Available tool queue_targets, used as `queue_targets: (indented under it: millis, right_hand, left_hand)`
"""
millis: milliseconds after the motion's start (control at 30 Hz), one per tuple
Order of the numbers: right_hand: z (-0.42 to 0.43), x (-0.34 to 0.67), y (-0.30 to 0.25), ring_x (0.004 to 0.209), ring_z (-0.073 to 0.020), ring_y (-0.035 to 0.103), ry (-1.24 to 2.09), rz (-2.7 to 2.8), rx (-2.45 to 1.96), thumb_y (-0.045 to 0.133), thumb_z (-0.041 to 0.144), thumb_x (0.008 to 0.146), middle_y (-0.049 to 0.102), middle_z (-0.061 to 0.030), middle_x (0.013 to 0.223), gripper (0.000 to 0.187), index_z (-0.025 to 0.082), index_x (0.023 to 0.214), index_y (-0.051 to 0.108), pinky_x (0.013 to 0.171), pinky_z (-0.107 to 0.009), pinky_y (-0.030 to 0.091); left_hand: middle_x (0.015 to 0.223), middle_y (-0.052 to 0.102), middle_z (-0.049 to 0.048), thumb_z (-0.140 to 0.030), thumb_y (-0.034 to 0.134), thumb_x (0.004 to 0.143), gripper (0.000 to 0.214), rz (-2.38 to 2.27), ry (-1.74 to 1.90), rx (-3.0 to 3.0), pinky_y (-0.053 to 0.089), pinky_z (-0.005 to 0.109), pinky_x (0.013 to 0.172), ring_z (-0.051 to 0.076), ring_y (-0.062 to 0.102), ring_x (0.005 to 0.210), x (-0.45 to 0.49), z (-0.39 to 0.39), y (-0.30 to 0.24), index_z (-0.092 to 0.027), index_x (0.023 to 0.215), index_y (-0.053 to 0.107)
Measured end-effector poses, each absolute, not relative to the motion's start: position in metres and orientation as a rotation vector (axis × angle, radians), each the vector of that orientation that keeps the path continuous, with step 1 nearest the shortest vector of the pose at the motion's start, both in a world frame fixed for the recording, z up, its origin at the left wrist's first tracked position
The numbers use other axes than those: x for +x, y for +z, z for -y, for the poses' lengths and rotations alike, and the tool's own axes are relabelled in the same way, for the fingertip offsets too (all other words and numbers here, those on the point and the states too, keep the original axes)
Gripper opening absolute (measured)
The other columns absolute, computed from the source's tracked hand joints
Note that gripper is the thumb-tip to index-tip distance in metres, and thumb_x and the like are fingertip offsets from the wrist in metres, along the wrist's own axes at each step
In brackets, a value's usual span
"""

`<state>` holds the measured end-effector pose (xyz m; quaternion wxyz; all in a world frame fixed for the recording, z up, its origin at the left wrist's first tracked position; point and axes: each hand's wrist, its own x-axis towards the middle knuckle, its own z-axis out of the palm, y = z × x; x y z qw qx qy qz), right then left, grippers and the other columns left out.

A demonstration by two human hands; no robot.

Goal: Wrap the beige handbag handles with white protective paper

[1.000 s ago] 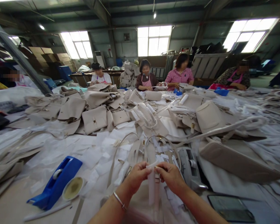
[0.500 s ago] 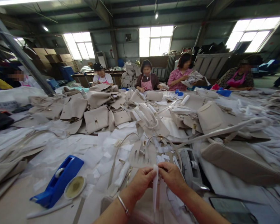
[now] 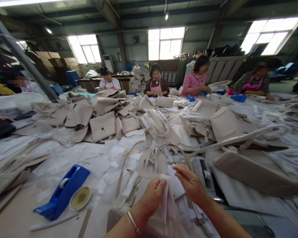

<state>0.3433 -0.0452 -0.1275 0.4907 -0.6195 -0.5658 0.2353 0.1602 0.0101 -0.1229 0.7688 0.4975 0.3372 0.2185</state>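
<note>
My left hand (image 3: 152, 191), with a bangle at its wrist, pinches the top of a white strip of thin wrapping material (image 3: 167, 198). The strip hangs down in front of a beige bag (image 3: 145, 181), whose thin handles arch up behind my hands. My right hand (image 3: 188, 183) is apart from the strip, just to its right, with fingers loosely bent and no object visible in them. Beneath it lie several narrow white strips (image 3: 180, 191). A grey tape dispenser (image 3: 202, 168) stands beyond my right hand, partly covered by it.
At the left are a blue tape dispenser (image 3: 64, 191) and a tape roll (image 3: 80, 198). Beige bags (image 3: 103, 125) and white sheets (image 3: 89, 162) cover much of the table. A large beige bag (image 3: 255, 175) lies at the right. Several co-workers sit along the far side.
My right hand has let go of the white strip and moved up and right. My left hand has shifted slightly left, and the strip now hangs wider. One co-worker's hands have lowered.
</note>
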Motion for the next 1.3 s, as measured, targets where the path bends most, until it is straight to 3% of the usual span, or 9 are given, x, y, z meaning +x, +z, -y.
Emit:
queue_targets:
  millis: [100,200,400,500,633,767,933,1133,1300]
  right_hand:
    - [0.054,0.356,-0.124,0.113,-0.0212,0.058,0.402,1.693,-1.434,0.049,0.017,0.094,0.055,-0.0124,0.132,0.042,0.027,0.134,0.054,0.095,-0.038,0.052]
    - [0.056,0.355,-0.107,0.118,-0.0226,0.055,0.269,2.016,-1.348,0.052,0.013,0.092,0.050,-0.0114,0.138,0.043,0.031,0.130,0.058,0.098,-0.039,0.050]
    - [0.040,0.345,-0.079,0.115,-0.0236,0.057,0.453,2.118,-1.281,0.064,0.014,0.085,0.061,-0.0085,0.123,0.015,0.023,0.093,0.073,0.100,-0.040,0.045]
    - [0.035,0.343,-0.078,0.114,-0.0210,0.059,0.718,1.999,-1.272,0.068,0.003,0.077,0.064,-0.0075,0.123,0.019,0.020,0.086,0.071,0.101,-0.034,0.045]
    - [0.034,0.341,-0.079,0.096,-0.0154,0.065,0.934,1.801,-1.241,0.070,-0.006,0.068,0.069,-0.0035,0.102,0.024,0.017,0.074,0.066,0.089,-0.026,0.049]
    - [0.036,0.339,-0.079,0.083,-0.0135,0.064,0.975,1.725,-1.274,0.068,-0.006,0.066,0.067,-0.0016,0.090,0.023,0.017,0.070,0.065,0.079,-0.024,0.049]
    - [0.039,0.336,-0.085,0.077,-0.0140,0.060,0.914,1.676,-1.368,0.068,0.000,0.068,0.065,-0.0010,0.080,0.017,0.017,0.069,0.064,0.073,-0.025,0.045]
    - [0.045,0.338,-0.093,0.069,-0.0124,0.054,0.964,1.610,-1.581,0.067,0.003,0.064,0.060,0.0022,0.070,0.016,0.017,0.071,0.064,0.065,-0.023,0.041]
    - [0.054,0.332,-0.099,0.064,-0.0117,0.054,1.082,1.432,-1.609,0.068,0.007,0.065,0.061,0.0034,0.065,0.012,0.017,0.070,0.064,0.059,-0.022,0.039]
  left_hand:
    - [0.064,0.059,-0.0005,-0.060,0.049,0.089,0.047,-0.750,0.469,1.051,0.040,0.025,0.054,0.014,0.053,0.056,0.160,-0.009,-0.129,-0.013,0.092,0.059]
    - [0.061,0.055,-0.0029,-0.059,0.048,0.090,0.046,-0.756,0.481,1.103,0.037,0.024,0.051,0.012,0.049,0.052,0.167,-0.005,-0.131,-0.015,0.090,0.057]
    - [0.060,0.050,-0.0039,-0.052,0.038,0.096,0.040,-0.858,0.525,1.442,0.032,0.023,0.050,0.010,0.044,0.051,0.173,-0.001,-0.132,-0.017,0.082,0.054]
    - [0.060,0.052,-0.0021,-0.046,0.035,0.098,0.038,-0.861,0.504,1.629,0.035,0.024,0.052,0.012,0.047,0.055,0.170,-0.001,-0.132,-0.018,0.081,0.055]
    - [0.064,0.055,0.0004,-0.041,0.035,0.098,0.036,-0.745,0.467,1.690,0.039,0.025,0.055,0.013,0.048,0.058,0.163,-0.004,-0.125,-0.017,0.081,0.056]
    - [0.075,0.059,0.0023,-0.032,0.038,0.095,0.029,-0.562,0.413,1.633,0.043,0.025,0.061,0.013,0.052,0.065,0.154,-0.008,-0.109,-0.016,0.084,0.059]
    - [0.102,0.066,0.0068,-0.035,0.049,0.092,0.027,-0.617,0.468,1.732,0.046,0.031,0.087,0.020,0.058,0.096,0.150,0.002,-0.102,-0.015,0.107,0.060]
    - [0.080,0.064,0.0070,-0.030,0.039,0.096,0.025,-0.809,0.292,1.965,0.044,0.030,0.070,0.020,0.058,0.078,0.156,0.013,-0.107,-0.016,0.089,0.059]
    - [0.079,0.064,0.0056,-0.031,0.035,0.098,0.028,-0.752,0.292,2.054,0.041,0.030,0.069,0.019,0.057,0.073,0.156,0.016,-0.115,-0.018,0.084,0.057]
